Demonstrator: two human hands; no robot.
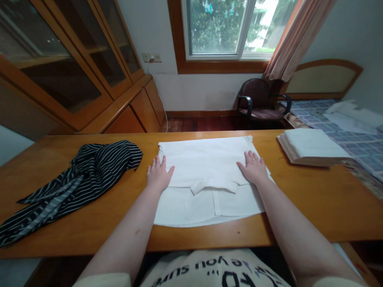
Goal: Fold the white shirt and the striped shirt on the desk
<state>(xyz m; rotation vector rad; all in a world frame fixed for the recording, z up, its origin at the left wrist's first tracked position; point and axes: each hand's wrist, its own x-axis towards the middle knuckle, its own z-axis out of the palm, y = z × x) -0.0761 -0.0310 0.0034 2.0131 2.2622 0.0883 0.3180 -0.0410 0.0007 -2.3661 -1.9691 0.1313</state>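
White shirt (206,163), folded, laid flat on the wooden table (317,207) directly in front of me, between my two hands. Upper layer doubled over toward me; collar (214,185) at that layer's near edge, roughly midway between my forearms. Lower layer shows beyond it, its curved hem short of the table's near edge.

Left hand (159,174): palm down, fingers spread, straddling the shirt's left edge, thumb pointing inward over the cloth. Outer fingertips reach past the edge, above bare wood. Right hand (253,168): palm down, fingers spread, on the cloth by the right edge, thumb likewise turned inward. Neither pinches the fabric; how hard they press, I cannot tell. Most of the shirt lies in the gap between them, the collar nearer to me than either hand.

Left of my left hand, well apart: black striped garment (104,171), loosely crumpled, its long end trailing toward the table's left corner. Beyond my right hand, apart from the shirt: neat stack (314,144) of folded white cloth near the right edge.
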